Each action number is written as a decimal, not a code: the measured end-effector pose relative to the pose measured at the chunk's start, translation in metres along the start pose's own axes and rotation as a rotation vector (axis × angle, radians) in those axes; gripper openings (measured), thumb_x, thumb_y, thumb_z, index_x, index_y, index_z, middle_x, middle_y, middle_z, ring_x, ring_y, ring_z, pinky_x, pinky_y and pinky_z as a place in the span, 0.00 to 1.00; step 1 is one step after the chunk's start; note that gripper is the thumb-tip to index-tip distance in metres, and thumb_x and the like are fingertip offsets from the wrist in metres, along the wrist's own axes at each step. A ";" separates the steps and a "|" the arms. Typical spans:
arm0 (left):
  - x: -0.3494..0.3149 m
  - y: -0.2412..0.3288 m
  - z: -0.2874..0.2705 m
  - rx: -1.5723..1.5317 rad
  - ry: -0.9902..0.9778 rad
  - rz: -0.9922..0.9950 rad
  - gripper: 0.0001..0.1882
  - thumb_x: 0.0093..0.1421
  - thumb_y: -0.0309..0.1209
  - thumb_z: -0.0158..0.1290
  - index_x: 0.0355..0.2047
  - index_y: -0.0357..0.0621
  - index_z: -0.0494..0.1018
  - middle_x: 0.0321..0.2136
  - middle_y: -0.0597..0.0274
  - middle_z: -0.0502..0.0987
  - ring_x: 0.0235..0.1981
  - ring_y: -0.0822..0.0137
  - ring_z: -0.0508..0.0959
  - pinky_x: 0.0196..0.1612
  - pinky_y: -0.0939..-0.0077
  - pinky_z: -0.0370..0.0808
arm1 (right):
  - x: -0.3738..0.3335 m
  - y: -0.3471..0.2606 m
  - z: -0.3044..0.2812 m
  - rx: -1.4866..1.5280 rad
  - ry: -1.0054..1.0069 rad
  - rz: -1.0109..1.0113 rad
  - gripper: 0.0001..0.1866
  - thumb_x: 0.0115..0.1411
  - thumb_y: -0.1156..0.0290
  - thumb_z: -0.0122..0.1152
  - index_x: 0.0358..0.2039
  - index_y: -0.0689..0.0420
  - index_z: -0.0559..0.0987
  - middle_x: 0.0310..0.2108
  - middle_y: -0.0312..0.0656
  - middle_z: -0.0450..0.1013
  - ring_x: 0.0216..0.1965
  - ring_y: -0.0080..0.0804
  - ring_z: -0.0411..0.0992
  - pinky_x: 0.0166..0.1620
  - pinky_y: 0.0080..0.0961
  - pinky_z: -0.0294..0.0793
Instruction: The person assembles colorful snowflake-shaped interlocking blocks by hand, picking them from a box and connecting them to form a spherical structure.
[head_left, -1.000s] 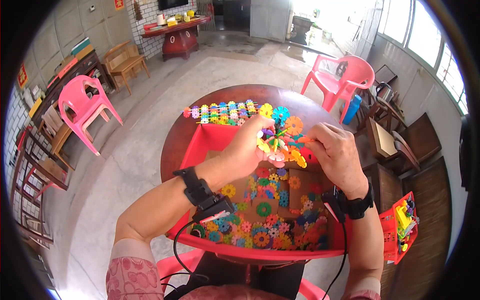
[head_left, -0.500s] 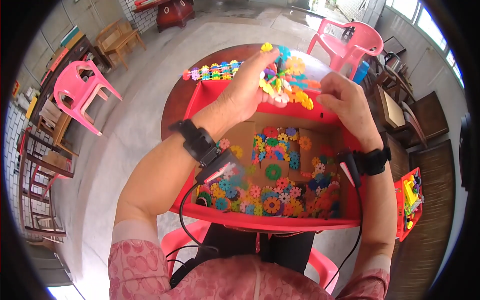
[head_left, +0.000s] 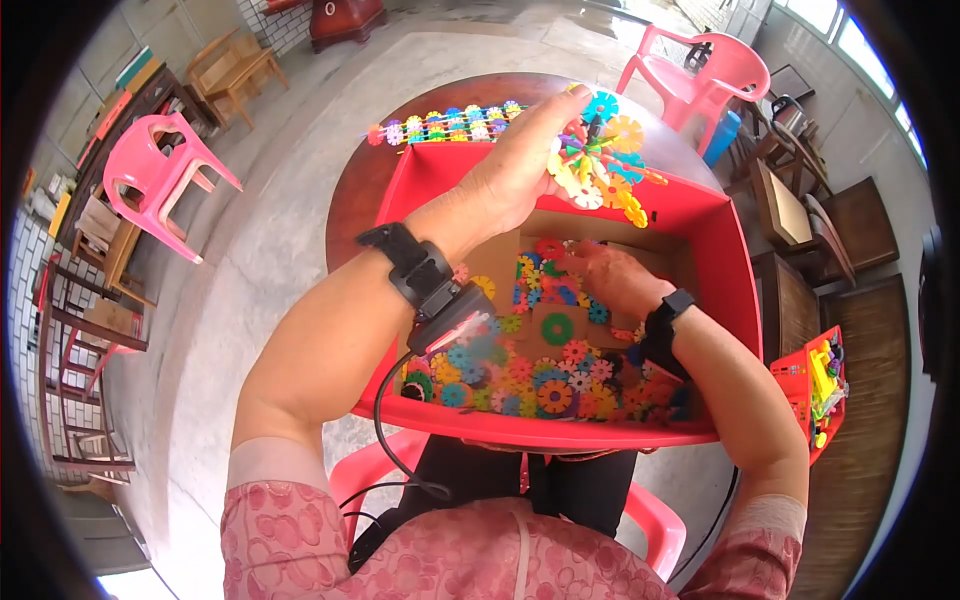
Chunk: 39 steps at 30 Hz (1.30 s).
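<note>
Up over the far side of the red box (head_left: 560, 430), my left hand (head_left: 515, 170) is closed round a cluster of interlocking plastic flower discs (head_left: 597, 158) in many colours, which fans out past my fingers. My right hand (head_left: 622, 280) is down inside the box, its fingers slightly apart and touching loose flower discs (head_left: 548, 268) in the far middle compartment. The exact spot under its fingertips is hidden. Cardboard pieces divide the box, and a green disc (head_left: 557, 329) lies on one of them. Many more mixed discs (head_left: 555, 397) fill the near part.
On the round brown table (head_left: 355, 200), behind the box, lies a flat structure of joined discs (head_left: 450, 124). A pink chair (head_left: 165, 180) stands to the left, another pink chair (head_left: 700, 80) far right beside a blue bottle (head_left: 722, 138). A red basket of toys (head_left: 795, 383) is at right.
My right hand has left the cluster's side and dropped down into the box among the loose discs. My left hand, with the cluster, has shifted slightly right.
</note>
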<state>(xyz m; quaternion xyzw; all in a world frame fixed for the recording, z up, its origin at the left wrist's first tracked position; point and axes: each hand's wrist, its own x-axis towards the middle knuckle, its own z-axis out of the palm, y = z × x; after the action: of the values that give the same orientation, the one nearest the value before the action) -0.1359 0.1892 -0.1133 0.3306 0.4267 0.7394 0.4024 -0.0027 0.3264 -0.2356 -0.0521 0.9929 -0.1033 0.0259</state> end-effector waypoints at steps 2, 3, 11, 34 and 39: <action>-0.003 0.003 0.000 -0.016 -0.015 0.012 0.21 0.60 0.49 0.46 0.44 0.48 0.67 0.37 0.66 0.72 0.32 0.72 0.77 0.28 0.73 0.76 | 0.000 -0.014 0.005 -0.021 0.032 0.018 0.13 0.56 0.74 0.46 0.43 0.53 0.73 0.44 0.51 0.68 0.41 0.49 0.71 0.43 0.39 0.71; -0.004 0.004 0.002 -0.017 -0.003 0.014 0.21 0.61 0.49 0.45 0.44 0.48 0.66 0.37 0.66 0.73 0.33 0.71 0.77 0.28 0.72 0.76 | 0.000 -0.017 0.007 -0.024 0.030 0.018 0.13 0.56 0.74 0.46 0.43 0.53 0.73 0.44 0.51 0.68 0.41 0.49 0.71 0.43 0.39 0.71; -0.003 0.001 0.001 -0.069 -0.038 -0.050 0.21 0.61 0.49 0.46 0.46 0.48 0.67 0.40 0.65 0.74 0.40 0.70 0.76 0.39 0.69 0.73 | 0.007 0.004 0.002 0.107 -0.003 0.264 0.12 0.49 0.77 0.54 0.36 0.57 0.75 0.34 0.51 0.73 0.40 0.49 0.72 0.42 0.39 0.71; -0.001 0.001 -0.014 -0.178 -0.280 -0.271 0.23 0.62 0.52 0.42 0.45 0.47 0.67 0.36 0.63 0.77 0.32 0.68 0.78 0.29 0.69 0.76 | -0.035 -0.002 -0.154 0.682 0.584 0.255 0.04 0.51 0.78 0.54 0.28 0.65 0.71 0.17 0.33 0.63 0.20 0.16 0.60 0.23 0.18 0.59; -0.006 0.004 0.002 -0.202 -0.091 -0.311 0.20 0.62 0.49 0.45 0.46 0.49 0.67 0.41 0.67 0.75 0.41 0.70 0.76 0.38 0.73 0.75 | -0.035 -0.011 -0.161 0.619 0.638 0.228 0.04 0.50 0.78 0.55 0.28 0.63 0.72 0.18 0.34 0.64 0.21 0.18 0.61 0.26 0.19 0.61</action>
<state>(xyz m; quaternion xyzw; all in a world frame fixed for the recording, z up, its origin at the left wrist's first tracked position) -0.1327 0.1832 -0.1097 0.2518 0.3779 0.6915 0.5619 0.0229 0.3524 -0.0749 0.1019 0.8730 -0.4027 -0.2556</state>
